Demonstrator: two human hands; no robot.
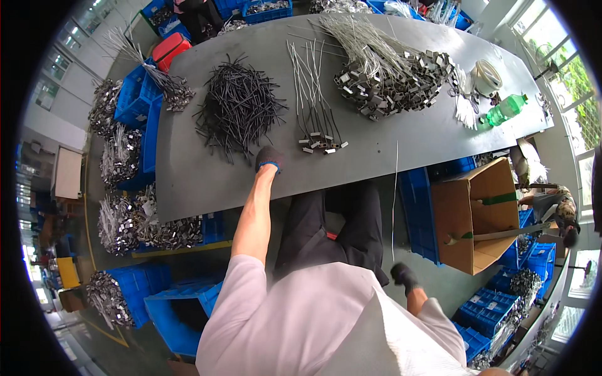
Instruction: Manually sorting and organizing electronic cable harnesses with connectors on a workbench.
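Left hand, just beside the black tube pile's near edge, should pinch one loose end; right hand, right of the pile, nears a wire; neither grip is discernible.

wide fisheye, head height, facing down

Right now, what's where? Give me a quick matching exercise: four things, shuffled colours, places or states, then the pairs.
1. left hand
2. bottle
3. cardboard box
4. short black pieces

A. green, see-through, at the right end of the table
B. heaped on the table's left part
C. in a dark glove
D. brown, open, off the table

Pairs: 1-C, 2-A, 3-D, 4-B
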